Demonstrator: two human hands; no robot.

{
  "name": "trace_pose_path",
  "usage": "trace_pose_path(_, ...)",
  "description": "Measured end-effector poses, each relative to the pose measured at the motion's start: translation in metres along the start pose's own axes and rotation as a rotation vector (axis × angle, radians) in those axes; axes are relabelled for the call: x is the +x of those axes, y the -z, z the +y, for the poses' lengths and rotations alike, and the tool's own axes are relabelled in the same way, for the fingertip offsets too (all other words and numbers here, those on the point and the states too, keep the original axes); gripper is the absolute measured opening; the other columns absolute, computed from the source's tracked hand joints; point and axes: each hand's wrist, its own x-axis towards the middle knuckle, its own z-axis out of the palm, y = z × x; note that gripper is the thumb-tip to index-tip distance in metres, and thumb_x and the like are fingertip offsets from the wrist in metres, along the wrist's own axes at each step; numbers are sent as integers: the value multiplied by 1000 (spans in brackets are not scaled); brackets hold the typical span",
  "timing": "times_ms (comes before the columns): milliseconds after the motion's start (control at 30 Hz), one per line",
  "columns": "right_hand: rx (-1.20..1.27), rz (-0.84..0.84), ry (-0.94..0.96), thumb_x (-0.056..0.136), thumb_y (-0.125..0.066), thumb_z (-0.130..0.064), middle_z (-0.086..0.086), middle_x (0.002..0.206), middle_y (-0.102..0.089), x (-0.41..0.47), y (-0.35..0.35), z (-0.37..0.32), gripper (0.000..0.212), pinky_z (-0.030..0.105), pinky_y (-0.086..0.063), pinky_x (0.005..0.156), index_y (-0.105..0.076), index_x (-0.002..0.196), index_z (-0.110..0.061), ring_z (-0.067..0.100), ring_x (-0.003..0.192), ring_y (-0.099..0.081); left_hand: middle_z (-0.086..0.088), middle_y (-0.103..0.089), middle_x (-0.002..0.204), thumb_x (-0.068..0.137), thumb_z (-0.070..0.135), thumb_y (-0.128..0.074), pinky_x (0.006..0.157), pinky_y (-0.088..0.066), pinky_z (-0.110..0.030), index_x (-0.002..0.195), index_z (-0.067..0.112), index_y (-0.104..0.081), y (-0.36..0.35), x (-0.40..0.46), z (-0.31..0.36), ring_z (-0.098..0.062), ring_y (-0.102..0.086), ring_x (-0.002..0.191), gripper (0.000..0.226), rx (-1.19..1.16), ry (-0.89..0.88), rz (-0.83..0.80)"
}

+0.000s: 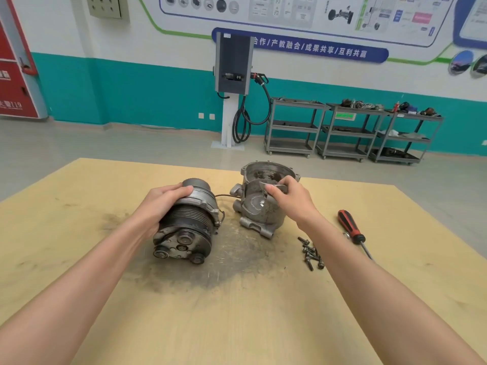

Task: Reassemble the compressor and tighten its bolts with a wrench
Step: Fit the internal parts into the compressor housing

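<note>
The compressor's front half, with its black grooved pulley and clutch plate facing me, lies on its side on the wooden table. My left hand grips its top left side. To its right stands the open grey housing, hollow and dirty inside. My right hand pinches a small metal piece at the housing's front wall. A thin wire runs between the two halves. Several loose bolts lie right of the housing.
A red-and-black-handled screwdriver lies at the right beside my right forearm. A dark greasy stain spreads under the parts. Beyond the table stand a charging post and grey tool carts along the wall.
</note>
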Motion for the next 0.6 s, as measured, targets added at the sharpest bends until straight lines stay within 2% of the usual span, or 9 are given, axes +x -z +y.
trace_pose_path(100, -23, 13, 6, 91, -63, -47, 2, 103, -62, -7, 8, 5, 29, 26, -38, 59, -56, 99, -19, 13, 84, -54, -8, -64, 119, 82, 24, -76, 92, -53, -37, 135, 10, -55, -17, -8, -1, -21, -66, 101, 59, -29, 17, -41)
trace_pose_path(200, -45, 6, 2, 91, -61, -50, 1, 99, -62, -16, 18, 10, 30, 25, -35, 53, -56, 97, -20, 14, 74, -53, -9, -63, 124, 83, 25, -75, 94, -52, -36, 137, 11, -53, -28, -15, -2, -21, -65, 104, 60, -16, 10, -63)
trace_pose_path(333, -63, 7, 15, 91, -61, -49, -4, 97, -61, -30, 28, 13, 32, 29, -41, 63, -57, 102, -19, 13, 82, -55, -6, -64, 119, 84, 28, -74, 76, -54, -27, 138, 14, -53, -30, -16, -3, -15, -66, 97, 60, 6, -3, -69)
trace_pose_path(467, -39, -19, 32, 93, -60, -48, -8, 95, -61, -41, 35, 16, 28, 25, -39, 61, -56, 100, -20, 5, 84, -54, 5, -65, 102, 83, 32, -74, 64, -53, -22, 139, 17, -52, -29, -15, -3, -11, -67, 89, 62, 29, 5, -81)
trace_pose_path(600, -25, -50, 51, 94, -60, -45, -7, 91, -61, -45, 40, 17, 22, 23, -35, 60, -53, 90, -24, 5, 77, -52, 10, -63, 100, 83, 38, -73, 53, -51, -14, 140, 19, -52, -27, -16, -2, -3, -64, 84, 63, 80, -8, -85)
